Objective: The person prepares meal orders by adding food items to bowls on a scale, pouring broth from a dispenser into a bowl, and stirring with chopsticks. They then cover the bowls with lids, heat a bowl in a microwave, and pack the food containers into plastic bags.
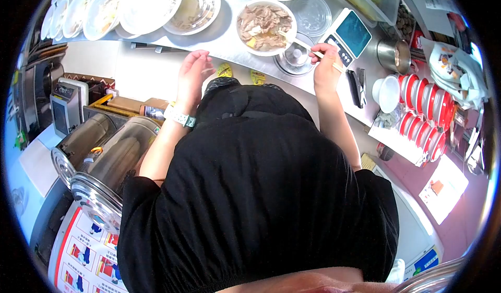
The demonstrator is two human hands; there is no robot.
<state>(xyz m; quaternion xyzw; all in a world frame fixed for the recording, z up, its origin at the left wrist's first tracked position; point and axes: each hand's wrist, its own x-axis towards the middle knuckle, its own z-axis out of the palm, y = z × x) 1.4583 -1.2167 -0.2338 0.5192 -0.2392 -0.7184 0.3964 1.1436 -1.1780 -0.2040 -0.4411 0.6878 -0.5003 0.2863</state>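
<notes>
The right hand [325,66] is gripping a pair of light chopsticks [306,46], its fingers closing around them, while their far ends are reaching over the rim of a white bowl [240,37] and touching the food inside. That bowl is sitting near the front edge of the metal counter [227,38], holding a heap of sliced meat [266,21] with a bit of something yellow at its near side. From where I'm standing, the left hand [193,73] is holding nothing; it is hovering just in front of the counter's edge, palm open and fingers loosely bending, with a pale watch [182,117] circling the wrist. A round, clear lid-like piece [295,58] is lying beside the bowl, partly beneath the chopsticks, and another clear round lid [313,13] is resting farther back. A scale [353,33] with a dark top is standing just beyond the right hand. Off on the person's left, several white bowls [107,11] are crowding together along the counter, some of them holding food. On the right, a metal pot [386,55] is standing past the scale, and red-and-white stacked pieces [424,102] are lining up near a pale plastic bag [453,68].
</notes>
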